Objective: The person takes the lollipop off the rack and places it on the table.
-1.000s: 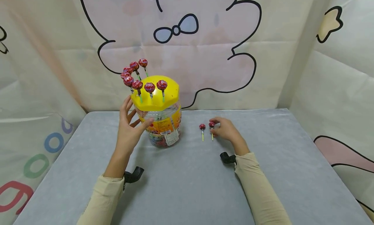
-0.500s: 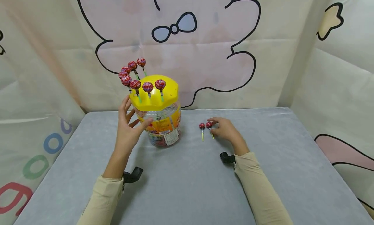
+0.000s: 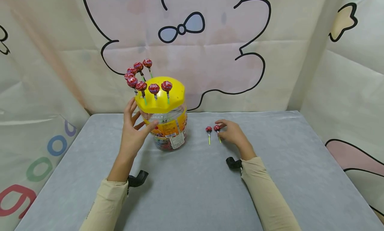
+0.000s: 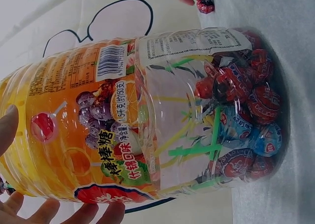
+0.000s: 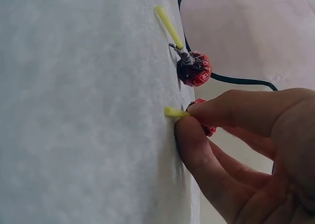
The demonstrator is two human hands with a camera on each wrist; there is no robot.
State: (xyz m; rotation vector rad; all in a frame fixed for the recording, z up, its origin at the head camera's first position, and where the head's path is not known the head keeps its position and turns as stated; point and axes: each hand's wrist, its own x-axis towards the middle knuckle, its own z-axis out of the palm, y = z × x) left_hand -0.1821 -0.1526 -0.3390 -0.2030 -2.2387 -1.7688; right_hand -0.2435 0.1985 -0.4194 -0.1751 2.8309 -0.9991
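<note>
In the head view, my left hand (image 3: 132,137) holds a clear plastic candy jar (image 3: 168,126) from its left side, thumb in front and fingers round the back. The jar stands slightly tilted, and wrapped candies with green and yellow sticks show through its lower part. Several red-wrapped lollipops (image 3: 154,89) stick up from holes along the yellow lid (image 3: 177,91). To the jar's right, my right hand (image 3: 235,136) pinches a red lollipop (image 3: 217,128) lying at the table surface; thumb and forefinger grip its yellow stick (image 5: 174,112). Another lollipop (image 3: 208,129) lies just left of it, apart from my fingers.
A grey cloth covers the table (image 3: 192,191). Behind it hangs a printed curtain (image 3: 216,67) with cartoon outlines, close to the jar. Black camera mounts (image 3: 137,178) are strapped to both wrists.
The pinched lollipop's head swung left toward the other lollipop, then shifted slightly back right, so its stick now slants. My left hand and the jar stay in place.
</note>
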